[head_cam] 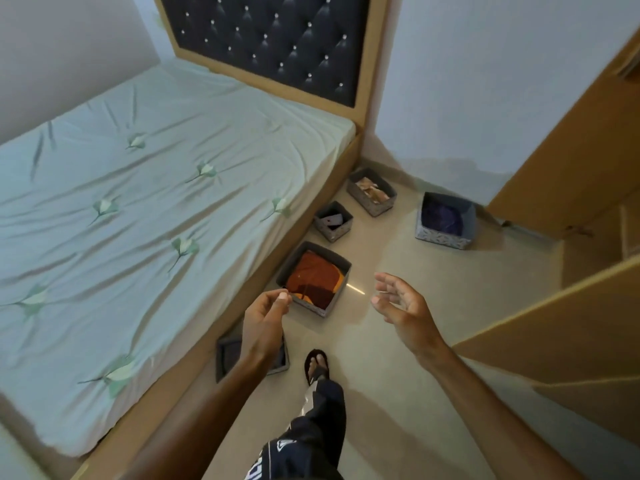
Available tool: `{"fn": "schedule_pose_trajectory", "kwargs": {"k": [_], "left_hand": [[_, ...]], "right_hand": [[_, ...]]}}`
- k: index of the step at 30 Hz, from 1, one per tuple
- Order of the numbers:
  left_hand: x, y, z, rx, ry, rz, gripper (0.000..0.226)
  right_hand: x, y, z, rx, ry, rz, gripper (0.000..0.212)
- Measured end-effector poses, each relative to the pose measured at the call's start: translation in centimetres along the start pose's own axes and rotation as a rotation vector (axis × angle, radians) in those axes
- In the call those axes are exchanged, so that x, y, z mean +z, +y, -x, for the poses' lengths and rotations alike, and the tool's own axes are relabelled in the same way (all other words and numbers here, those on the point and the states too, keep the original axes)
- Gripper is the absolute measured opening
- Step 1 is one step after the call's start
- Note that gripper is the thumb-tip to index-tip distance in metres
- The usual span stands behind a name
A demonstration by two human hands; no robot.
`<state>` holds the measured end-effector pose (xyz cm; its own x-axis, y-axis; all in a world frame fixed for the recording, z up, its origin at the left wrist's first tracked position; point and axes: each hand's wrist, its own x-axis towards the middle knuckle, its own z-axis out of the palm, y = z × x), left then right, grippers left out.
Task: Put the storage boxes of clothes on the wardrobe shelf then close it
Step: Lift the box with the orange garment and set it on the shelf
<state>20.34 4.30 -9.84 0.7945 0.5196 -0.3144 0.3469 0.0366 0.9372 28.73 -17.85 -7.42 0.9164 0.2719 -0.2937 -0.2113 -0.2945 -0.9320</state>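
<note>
Grey fabric boxes sit on the floor beside the bed (156, 188), near the open wardrobe door (571, 161). The purple-clothes box (443, 237) and orange-clothes box (311, 306) are the biggest, then the beige-stuff box (363, 199). Both hands hold nothing: right hand (398, 299) is spread, left hand (268, 306) loosely curled.

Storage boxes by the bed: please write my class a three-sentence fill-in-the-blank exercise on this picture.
The box by the left hand holds ___ clothes.
The storage boxes on the floor number ___.
The right hand, fingers spread, holds ___.
Missing words: orange; five; nothing.
</note>
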Motion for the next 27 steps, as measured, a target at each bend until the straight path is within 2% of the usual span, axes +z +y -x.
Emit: {"fn": "schedule_pose_trajectory", "kwargs": {"k": [5, 10, 14, 18, 23, 27], "left_hand": [[3.7, 0.7, -10.0, -0.115, 0.071, -0.033, 0.017], [7.4, 0.7, -18.6, -0.223, 0.133, -0.098, 0.017], [11.0, -1.4, -26.1, -0.332, 0.206, -0.125, 0.013], [14.8, -7.1, -33.0, -0.474, 0.277, -0.149, 0.021], [19.0, -19.5, -40.7, -0.739, 0.272, -0.181, 0.058], [21.1, -31.0, -45.5, -0.884, 0.217, -0.282, 0.060]], "right_hand": [[-0.5, -0.5, -12.3, 0.041, -0.089, 0.056, 0.036], [-0.4, -0.6, -23.5, 0.099, -0.197, 0.113, 0.038], [0.8, 2.5, -34.0, 0.154, -0.309, 0.195, 0.037], [2.4, 9.3, -44.1, 0.214, -0.424, 0.326, 0.039], [5.3, 21.9, -55.8, 0.237, -0.595, 0.575, 0.038], [8.1, 33.0, -63.1, 0.179, -0.697, 0.808, 0.043]]}}
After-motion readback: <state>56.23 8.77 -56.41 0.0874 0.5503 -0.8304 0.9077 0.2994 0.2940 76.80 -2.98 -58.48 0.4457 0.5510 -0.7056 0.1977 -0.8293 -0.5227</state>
